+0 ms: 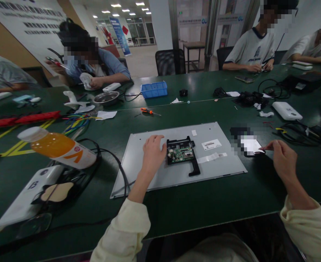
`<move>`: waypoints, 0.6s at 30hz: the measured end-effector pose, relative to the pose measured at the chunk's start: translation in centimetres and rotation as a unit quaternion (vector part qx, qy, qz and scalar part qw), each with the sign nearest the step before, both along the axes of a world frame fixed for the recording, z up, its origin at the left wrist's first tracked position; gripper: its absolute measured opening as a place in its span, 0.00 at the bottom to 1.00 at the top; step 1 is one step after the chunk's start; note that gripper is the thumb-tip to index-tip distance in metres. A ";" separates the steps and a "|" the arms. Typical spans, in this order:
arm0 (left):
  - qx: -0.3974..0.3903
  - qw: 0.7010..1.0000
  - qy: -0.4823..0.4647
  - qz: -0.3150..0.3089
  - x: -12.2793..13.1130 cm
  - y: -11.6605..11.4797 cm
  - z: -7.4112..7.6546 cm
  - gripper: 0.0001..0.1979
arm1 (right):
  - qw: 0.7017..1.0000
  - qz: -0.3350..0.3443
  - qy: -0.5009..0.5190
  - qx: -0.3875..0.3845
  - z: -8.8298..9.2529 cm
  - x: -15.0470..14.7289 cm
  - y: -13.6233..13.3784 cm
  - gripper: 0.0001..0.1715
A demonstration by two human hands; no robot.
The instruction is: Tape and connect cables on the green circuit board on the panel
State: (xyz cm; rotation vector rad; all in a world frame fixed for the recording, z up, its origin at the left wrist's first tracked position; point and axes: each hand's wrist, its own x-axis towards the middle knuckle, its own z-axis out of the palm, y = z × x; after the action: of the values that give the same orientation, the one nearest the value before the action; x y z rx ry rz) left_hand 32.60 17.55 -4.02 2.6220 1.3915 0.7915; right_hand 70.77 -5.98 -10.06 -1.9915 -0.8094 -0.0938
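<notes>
A grey metal panel [177,171] lies flat on the green table in front of me. A black frame with a green circuit board [181,152] sits on its middle. My left hand [153,153] rests palm down on the panel, its fingertips touching the left side of the black frame, fingers spread. My right hand [282,156] is off the panel's right edge, its fingers pinched at the corner of a small white sheet [250,145] lying on a black object. A white ribbon strip [211,157] and a label [211,144] lie on the panel between the hands.
An orange drink bottle [57,147] lies at left over black cables and a white device [26,196]. An orange-handled screwdriver [149,111], a blue bin [154,89], a metal bowl [106,98] and a white box [286,110] sit farther back. Other people work across the table.
</notes>
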 end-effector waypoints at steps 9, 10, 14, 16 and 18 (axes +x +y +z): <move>-0.014 1.000 0.006 0.002 0.2 -0.1 0.2 0.13 | 1.000 -0.001 -0.022 -0.007 0.0 0.1 0.0 0.21; -0.014 1.000 0.006 0.003 0.2 -0.1 0.2 0.13 | 1.000 0.006 -0.022 -0.007 0.0 0.0 0.0 0.21; -0.014 1.000 0.008 0.001 0.2 -0.1 0.2 0.13 | 0.999 0.041 -0.009 -0.004 0.1 -0.2 0.2 0.21; -0.012 1.000 0.008 -0.001 0.2 -0.1 0.2 0.13 | 0.999 0.049 -0.003 -0.001 0.1 -0.4 0.2 0.20; -0.011 1.000 0.007 -0.002 0.2 -0.1 0.2 0.13 | 0.998 0.056 0.001 0.000 0.2 -0.5 0.3 0.20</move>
State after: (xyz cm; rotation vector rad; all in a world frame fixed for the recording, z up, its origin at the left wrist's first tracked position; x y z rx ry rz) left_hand 32.82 17.45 -3.84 2.6178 1.3905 0.7538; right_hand 70.22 -5.73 -9.87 -1.9411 -0.9162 -0.0266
